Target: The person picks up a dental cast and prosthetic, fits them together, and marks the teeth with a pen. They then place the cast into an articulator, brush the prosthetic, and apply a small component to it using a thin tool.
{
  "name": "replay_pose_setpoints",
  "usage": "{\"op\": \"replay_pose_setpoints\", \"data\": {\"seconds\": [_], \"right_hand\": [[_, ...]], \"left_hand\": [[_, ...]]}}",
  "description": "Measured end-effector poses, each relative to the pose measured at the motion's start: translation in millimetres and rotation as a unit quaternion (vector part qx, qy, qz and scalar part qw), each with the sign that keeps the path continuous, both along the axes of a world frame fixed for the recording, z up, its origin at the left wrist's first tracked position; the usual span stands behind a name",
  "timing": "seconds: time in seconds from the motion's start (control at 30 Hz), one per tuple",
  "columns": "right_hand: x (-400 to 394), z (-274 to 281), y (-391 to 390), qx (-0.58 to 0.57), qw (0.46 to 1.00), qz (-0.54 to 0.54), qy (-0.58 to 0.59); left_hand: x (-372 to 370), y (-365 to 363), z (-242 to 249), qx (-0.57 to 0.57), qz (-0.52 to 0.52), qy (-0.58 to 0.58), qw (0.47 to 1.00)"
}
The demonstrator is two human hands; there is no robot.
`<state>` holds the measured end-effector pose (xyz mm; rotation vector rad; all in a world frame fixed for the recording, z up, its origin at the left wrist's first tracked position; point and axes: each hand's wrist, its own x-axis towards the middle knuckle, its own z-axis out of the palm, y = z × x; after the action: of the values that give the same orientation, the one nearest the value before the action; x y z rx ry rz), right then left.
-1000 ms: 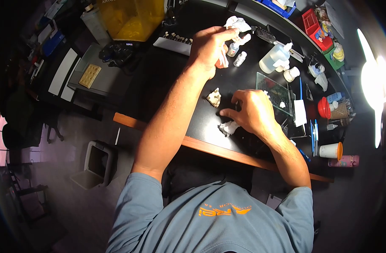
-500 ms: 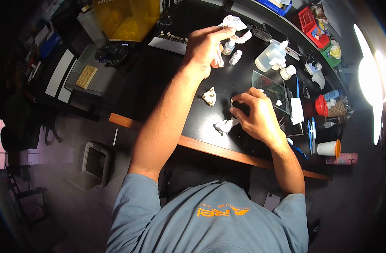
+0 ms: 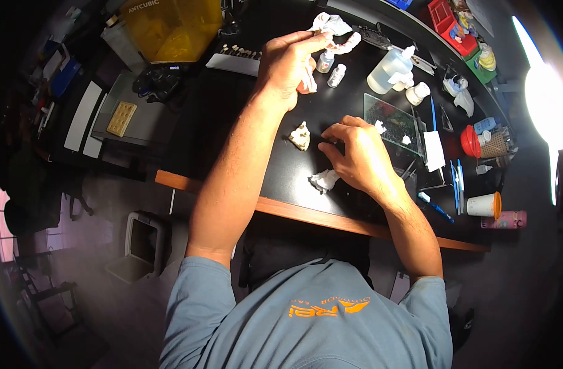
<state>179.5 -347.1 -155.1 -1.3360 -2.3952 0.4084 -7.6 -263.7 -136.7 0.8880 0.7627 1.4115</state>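
My left hand [image 3: 289, 66] is closed over the back of the table, its fingertips right at a white crumpled tissue [image 3: 332, 24] and a pink and white dental arch [image 3: 347, 44]. A pinkish piece [image 3: 306, 79] shows beneath its palm; I cannot tell what the fingers grip. Lower down, my right hand [image 3: 356, 150] hovers over the black table, thumb and index finger apart with nothing visible between them. Left of its fingertips lies a chunky off-white plaster piece [image 3: 300, 136]. Below that hand is another crumpled white tissue [image 3: 324, 180].
Small bottles [image 3: 337, 75] and a clear pump bottle [image 3: 389, 69] stand behind the hands. Right of them are a glass slab [image 3: 389, 117], a white cup with an orange rim [image 3: 481, 205] and a bright lamp [image 3: 551, 104]. A tooth shade row [image 3: 235, 63] lies back left.
The right thumb and index finger, earlier pinched at a small pale piece, are now apart and that piece no longer shows. The whole view has shifted slightly; the left hand keeps its place.
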Motion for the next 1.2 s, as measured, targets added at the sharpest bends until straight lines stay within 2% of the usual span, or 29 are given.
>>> {"op": "replay_pose_setpoints", "data": {"seconds": [0.27,0.53,0.87,0.97,1.0,1.07,1.13,1.2], "right_hand": [[9,6,-5,-0.009,0.998,-0.022,0.057],[24,26,-9,-0.012,0.997,-0.046,0.066],[8,29,-19,-0.092,0.989,-0.023,0.115],[1,32,-22,-0.098,0.986,-0.002,0.134],[-2,33,-22,-0.098,0.985,0.004,0.143],[-7,28,-21,-0.053,0.982,-0.02,0.18],[-14,21,-17,0.021,0.973,-0.042,0.224],[-19,26,-18,0.008,0.959,-0.089,0.268]], "left_hand": [[0,7,-9,0.035,-0.08,0.028,0.996],[5,4,-8,0.031,-0.074,0.066,0.995],[-2,3,-5,0.005,-0.139,0.005,0.99],[11,13,-15,0.014,-0.117,-0.075,0.99],[11,15,-18,0.023,-0.142,-0.119,0.982],[10,17,-20,0.036,-0.194,-0.206,0.959],[13,16,-18,0.04,-0.201,-0.26,0.944],[15,18,-22,0.062,-0.228,-0.313,0.92]]}}
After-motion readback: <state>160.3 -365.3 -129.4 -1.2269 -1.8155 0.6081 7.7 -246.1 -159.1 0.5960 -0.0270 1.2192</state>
